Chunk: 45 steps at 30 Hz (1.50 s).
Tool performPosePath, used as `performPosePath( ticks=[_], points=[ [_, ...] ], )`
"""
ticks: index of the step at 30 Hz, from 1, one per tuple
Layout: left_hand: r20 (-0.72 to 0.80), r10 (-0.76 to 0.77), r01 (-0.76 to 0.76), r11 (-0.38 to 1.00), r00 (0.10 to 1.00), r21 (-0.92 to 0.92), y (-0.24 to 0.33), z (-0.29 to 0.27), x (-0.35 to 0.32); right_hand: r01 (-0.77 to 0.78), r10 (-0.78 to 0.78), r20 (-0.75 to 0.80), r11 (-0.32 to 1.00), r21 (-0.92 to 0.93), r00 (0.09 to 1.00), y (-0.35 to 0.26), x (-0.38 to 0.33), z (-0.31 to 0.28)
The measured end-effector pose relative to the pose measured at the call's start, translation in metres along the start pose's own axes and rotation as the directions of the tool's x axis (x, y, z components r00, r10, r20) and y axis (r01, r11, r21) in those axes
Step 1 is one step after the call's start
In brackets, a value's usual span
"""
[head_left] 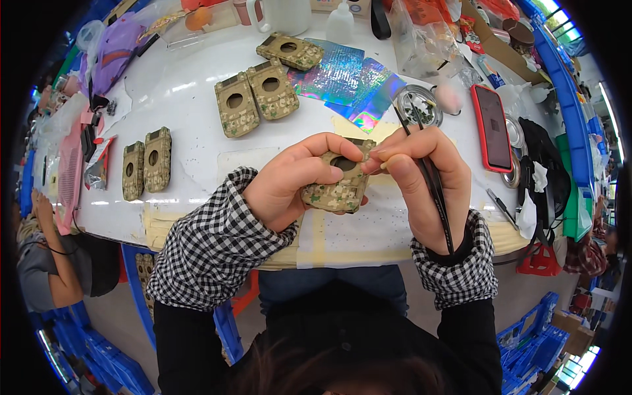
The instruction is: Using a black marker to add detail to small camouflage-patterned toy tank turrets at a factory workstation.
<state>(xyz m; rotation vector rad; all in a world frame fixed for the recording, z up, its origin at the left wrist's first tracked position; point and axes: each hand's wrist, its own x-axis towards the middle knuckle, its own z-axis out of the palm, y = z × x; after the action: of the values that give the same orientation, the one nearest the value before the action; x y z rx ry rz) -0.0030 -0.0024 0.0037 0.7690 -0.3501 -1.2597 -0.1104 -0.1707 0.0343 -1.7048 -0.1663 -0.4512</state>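
Head view only: left hand point(289, 184) clamped around a camouflage-patterned case point(336, 187), tan with green blotches and a round hole, held above the white table point(191, 99) edge. Right hand point(421, 178) pinches black tweezers point(431, 181), fingertips touching the case's top corner.

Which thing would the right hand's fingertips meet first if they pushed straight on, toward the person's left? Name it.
The right hand points its pinched fingertips left at the camouflage-patterned rectangular case with a round hole, held in the left hand. They appear to be touching its upper edge already, so the case comes first; depth is hard to judge.
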Motion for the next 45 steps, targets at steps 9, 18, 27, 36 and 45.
performPosePath(
  ticks=[9,18,27,36,45],
  points=[
    [-0.006,-0.003,0.003,1.0,1.0,0.002,0.0,-0.001,0.0,-0.008,0.008,0.007,1.0,-0.001,1.0,0.0,0.0,-0.001],
    [-0.037,-0.004,0.005,1.0,0.999,0.016,0.0,0.0,0.0,-0.016,-0.078,-0.291,0.952,-0.306,0.954,-0.008,-0.008,-0.03],
    [-0.051,-0.005,0.006,1.0,0.999,0.021,0.0,0.001,0.0,0.097,-0.323,-0.104,0.551,-0.829,0.941,0.011,-0.005,-0.043],
    [-0.052,0.001,0.001,0.999,0.999,0.038,0.0,-0.001,-0.001,0.008,-0.268,-0.133,0.468,-0.884,0.954,0.008,-0.015,-0.059],
    [-0.036,0.009,-0.007,0.998,0.999,0.065,0.003,0.004,-0.002,-0.37,-0.319,-0.517,0.421,-0.828,0.794,0.019,-0.05,-0.165]
  ],
)
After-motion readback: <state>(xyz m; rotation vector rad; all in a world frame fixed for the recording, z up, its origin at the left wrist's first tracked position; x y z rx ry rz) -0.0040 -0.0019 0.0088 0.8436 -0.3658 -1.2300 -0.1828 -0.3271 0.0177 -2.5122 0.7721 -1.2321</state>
